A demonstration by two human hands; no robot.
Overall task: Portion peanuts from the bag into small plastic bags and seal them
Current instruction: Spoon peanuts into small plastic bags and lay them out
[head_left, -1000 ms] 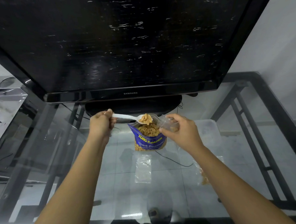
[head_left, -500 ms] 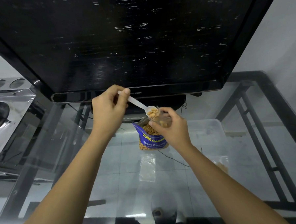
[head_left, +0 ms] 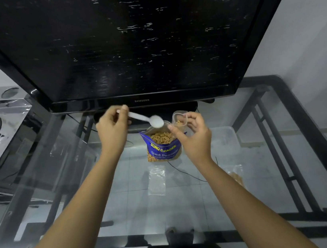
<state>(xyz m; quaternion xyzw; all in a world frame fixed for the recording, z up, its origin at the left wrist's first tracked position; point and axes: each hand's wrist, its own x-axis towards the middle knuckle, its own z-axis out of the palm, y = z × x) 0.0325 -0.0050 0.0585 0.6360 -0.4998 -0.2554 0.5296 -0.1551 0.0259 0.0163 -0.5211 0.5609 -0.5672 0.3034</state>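
The blue peanut bag [head_left: 163,146] is standing open on the glass tabletop [head_left: 125,205], with peanuts showing inside. The right hand [head_left: 194,141] is pinching the small plastic bag [head_left: 179,118] just above it, and a few peanuts are lying inside. The left hand [head_left: 112,130] is gripping the white spoon [head_left: 149,120], which is pointing right toward that bag. The spoon's bowl is looking blurred.

samsung on television [head_left: 136,49], tong garden on bag [head_left: 163,152]
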